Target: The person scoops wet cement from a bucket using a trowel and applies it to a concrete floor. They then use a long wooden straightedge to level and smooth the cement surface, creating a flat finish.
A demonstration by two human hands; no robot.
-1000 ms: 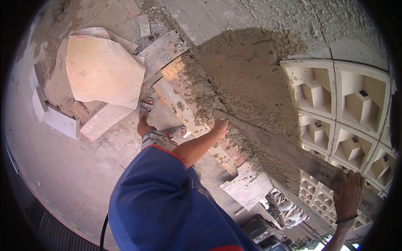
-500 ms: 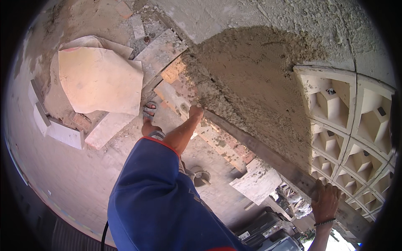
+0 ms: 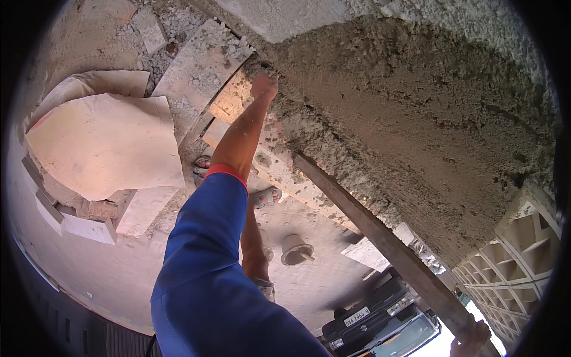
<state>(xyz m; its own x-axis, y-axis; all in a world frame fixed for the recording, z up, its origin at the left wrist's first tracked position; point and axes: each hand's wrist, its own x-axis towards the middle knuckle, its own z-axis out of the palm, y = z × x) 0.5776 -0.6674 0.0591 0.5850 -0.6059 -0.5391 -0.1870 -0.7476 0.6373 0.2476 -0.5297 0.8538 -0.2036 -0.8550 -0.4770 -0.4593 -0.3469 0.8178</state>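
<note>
A long wooden straightedge board (image 3: pixel 380 238) slants along the lower edge of the freshly plastered wall patch (image 3: pixel 404 119). My right hand (image 3: pixel 471 340) grips its near right end, partly cut off by the picture's edge. The board's far end is free of my left hand. My left hand (image 3: pixel 263 87) reaches beyond it, its fingers curled at the mortar-covered base of the wet plaster, above a mortar-spotted plank (image 3: pixel 229 102). Whatever those fingers hold, if anything, is hidden.
A pale sheet (image 3: pixel 110 143) lies over blocks at left. Rubble (image 3: pixel 184 27) covers slabs at the far end. A bucket (image 3: pixel 294 250) stands on the floor near my sandalled feet. Pierced lattice blocks (image 3: pixel 511 268) fill the wall at right; a dark vehicle (image 3: pixel 375 324) is parked below.
My left hand has let go of the board's far end and moved up and left to the plaster's base. The view has shifted; my right hand still grips the board.
</note>
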